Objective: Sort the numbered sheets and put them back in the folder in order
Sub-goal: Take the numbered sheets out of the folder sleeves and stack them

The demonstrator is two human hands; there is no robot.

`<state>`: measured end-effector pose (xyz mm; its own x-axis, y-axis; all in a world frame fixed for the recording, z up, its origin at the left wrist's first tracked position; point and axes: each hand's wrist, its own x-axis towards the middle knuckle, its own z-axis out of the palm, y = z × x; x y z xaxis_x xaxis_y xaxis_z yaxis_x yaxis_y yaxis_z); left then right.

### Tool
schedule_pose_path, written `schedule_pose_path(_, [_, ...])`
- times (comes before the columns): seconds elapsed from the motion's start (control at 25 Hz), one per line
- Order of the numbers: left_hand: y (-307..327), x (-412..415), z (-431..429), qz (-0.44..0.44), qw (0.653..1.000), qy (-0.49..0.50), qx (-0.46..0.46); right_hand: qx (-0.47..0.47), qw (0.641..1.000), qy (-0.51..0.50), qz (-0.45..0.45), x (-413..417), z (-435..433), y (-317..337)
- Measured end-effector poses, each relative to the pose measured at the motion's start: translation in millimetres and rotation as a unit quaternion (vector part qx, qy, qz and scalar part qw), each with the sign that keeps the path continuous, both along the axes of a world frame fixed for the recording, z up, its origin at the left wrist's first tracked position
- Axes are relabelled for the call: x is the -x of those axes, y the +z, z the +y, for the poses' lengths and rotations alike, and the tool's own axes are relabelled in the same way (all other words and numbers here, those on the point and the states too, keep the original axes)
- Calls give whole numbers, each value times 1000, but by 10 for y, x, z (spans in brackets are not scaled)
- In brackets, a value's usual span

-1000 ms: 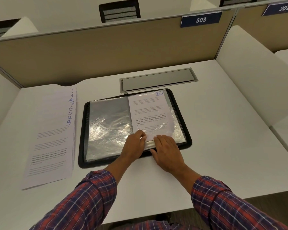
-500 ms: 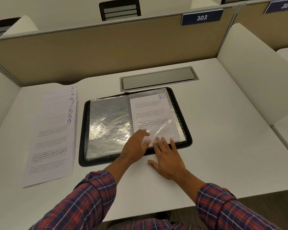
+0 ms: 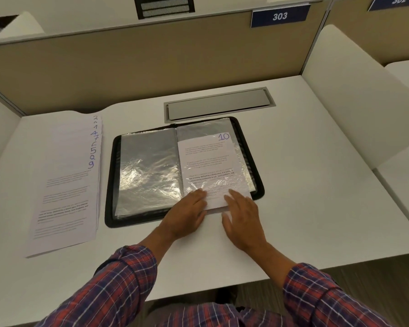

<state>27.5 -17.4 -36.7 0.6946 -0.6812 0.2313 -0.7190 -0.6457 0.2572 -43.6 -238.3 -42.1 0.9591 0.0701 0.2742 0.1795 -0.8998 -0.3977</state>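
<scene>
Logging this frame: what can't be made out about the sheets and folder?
Head view only.
Sheet 10: printed text too small and blurred to read; its lower edge is partly covered by the left hand and right hand.
Stack of sheets: overlapping sheets cut several handwritten numbers to partial strokes.
Folder: glare on the left sleeve masks whether anything lies inside.

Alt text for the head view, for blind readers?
The left hand and right hand rest flat on the bottom of sheet 10, which overhangs the near edge of the open folder. Other numbered sheets lie fanned at left.
</scene>
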Motion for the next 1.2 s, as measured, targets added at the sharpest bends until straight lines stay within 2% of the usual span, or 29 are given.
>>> schedule_pose_path(0.12, [-10, 63, 9, -31, 1000, -4, 1, -139, 983, -116, 14, -115, -79, 107])
schedule_pose_path(0.28, [-53, 250, 48, 4, 999, -29, -13, -294, 932, -191, 93, -243, -179, 233])
schedule_pose_path(0.64, [173, 930, 214, 76, 994, -65, -44, -346, 876, -301, 148, -224, -140, 335])
schedule_pose_path(0.92, [296, 1410, 400, 99, 986, -107, -79, -414, 822, -335, 200, -45, -18, 422])
schedule_pose_path(1.04, [268, 1563, 466, 101, 986, -116, -68, -458, 789, -331, 241, 57, -5, 370])
schedule_pose_path(1.12, [265, 1643, 521, 116, 986, -113, -41, -465, 782, -330, 252, 183, 15, 353])
schedule_pose_path(1.2, [283, 1681, 564, 153, 986, -62, 25, -471, 780, -323, 257, 313, 20, 393])
